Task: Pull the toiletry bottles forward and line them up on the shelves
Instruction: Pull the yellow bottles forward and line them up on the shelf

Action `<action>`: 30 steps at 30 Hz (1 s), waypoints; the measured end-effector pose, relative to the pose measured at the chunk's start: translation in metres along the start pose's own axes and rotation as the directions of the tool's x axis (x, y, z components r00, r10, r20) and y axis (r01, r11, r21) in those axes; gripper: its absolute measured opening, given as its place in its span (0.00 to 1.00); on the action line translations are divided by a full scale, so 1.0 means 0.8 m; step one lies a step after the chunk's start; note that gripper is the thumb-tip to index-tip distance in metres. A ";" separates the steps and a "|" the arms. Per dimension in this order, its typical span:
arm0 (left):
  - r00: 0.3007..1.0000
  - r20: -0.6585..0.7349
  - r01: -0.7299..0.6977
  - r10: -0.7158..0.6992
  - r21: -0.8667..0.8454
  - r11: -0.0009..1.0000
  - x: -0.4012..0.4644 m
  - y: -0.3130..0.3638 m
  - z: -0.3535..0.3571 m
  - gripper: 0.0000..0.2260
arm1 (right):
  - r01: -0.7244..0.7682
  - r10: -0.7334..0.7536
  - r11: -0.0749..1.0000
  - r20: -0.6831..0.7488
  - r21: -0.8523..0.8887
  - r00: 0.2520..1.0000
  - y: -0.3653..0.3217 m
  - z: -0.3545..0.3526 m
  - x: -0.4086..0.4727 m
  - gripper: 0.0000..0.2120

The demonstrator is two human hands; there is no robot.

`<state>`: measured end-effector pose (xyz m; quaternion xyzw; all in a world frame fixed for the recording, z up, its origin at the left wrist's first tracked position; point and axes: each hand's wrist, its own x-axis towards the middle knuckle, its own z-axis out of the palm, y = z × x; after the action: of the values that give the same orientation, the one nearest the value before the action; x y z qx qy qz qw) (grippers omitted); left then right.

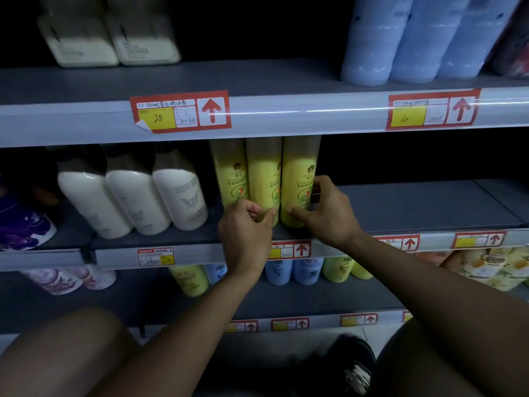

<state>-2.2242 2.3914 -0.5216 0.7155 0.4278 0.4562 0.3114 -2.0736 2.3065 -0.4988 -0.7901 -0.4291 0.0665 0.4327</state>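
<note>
Three tall yellow bottles stand side by side on the middle shelf point(400, 207). My left hand point(246, 233) wraps around the base of the middle yellow bottle point(264, 179), its fingers also touching the left yellow bottle point(230, 173). My right hand point(323, 210) grips the lower part of the right yellow bottle point(299, 173), thumb in front and fingers behind. All three bottles stand upright near the shelf's front edge, touching one another.
Three white bottles point(131, 202) stand left of the yellow ones, and a purple flowered container point(23, 224) at far left. The upper shelf holds white tubs point(108, 41) and blue bottles point(400, 41). Blue and yellow bottles point(292, 272) fill the lower shelf. My knees are below.
</note>
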 end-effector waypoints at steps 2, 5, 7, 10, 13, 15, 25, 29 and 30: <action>1.000 -0.006 0.006 -0.006 0.011 1.000 0.002 0.001 0.002 0.13 | -0.004 0.004 1.000 -0.002 -0.001 1.000 0.000 0.000 0.002 0.30; 1.000 -0.014 0.013 -0.012 0.024 1.000 0.004 0.003 0.004 0.12 | -0.005 0.005 1.000 -0.005 -0.005 1.000 -0.001 0.000 0.003 0.30; 1.000 -0.020 0.016 -0.015 0.037 0.999 0.005 0.004 0.005 0.11 | 0.001 -0.001 1.000 -0.006 -0.002 1.000 -0.001 0.000 0.004 0.30; 0.999 -0.031 0.016 -0.014 0.060 0.998 0.005 0.007 0.007 0.11 | 0.001 -0.001 1.000 -0.007 0.002 1.000 -0.001 0.001 0.006 0.30; 0.999 -0.049 0.021 -0.017 0.084 0.996 0.005 0.011 0.008 0.10 | -0.001 0.001 1.000 -0.009 0.006 1.000 -0.002 0.002 0.007 0.30; 0.998 -0.057 0.024 -0.018 0.103 0.994 0.004 0.013 0.009 0.10 | -0.003 0.003 1.000 -0.014 0.006 1.000 -0.002 0.003 0.008 0.30; 0.998 -0.060 0.042 -0.035 0.116 0.992 0.003 0.016 0.009 0.10 | -0.025 0.024 1.000 -0.043 -0.019 0.999 0.000 0.010 0.019 0.28; 0.996 -0.062 0.068 -0.061 0.104 0.992 0.003 0.018 0.008 0.09 | -0.029 0.028 0.999 -0.050 -0.021 0.998 0.001 0.014 0.023 0.28; 0.996 -0.064 0.075 -0.068 0.107 0.991 0.003 0.020 0.008 0.09 | -0.031 0.030 0.999 -0.051 -0.022 0.998 0.002 0.014 0.024 0.28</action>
<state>-2.2125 2.3865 -0.5098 0.7016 0.4867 0.4420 0.2747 -2.0663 2.3273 -0.5017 -0.8028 -0.4068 0.0482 0.4332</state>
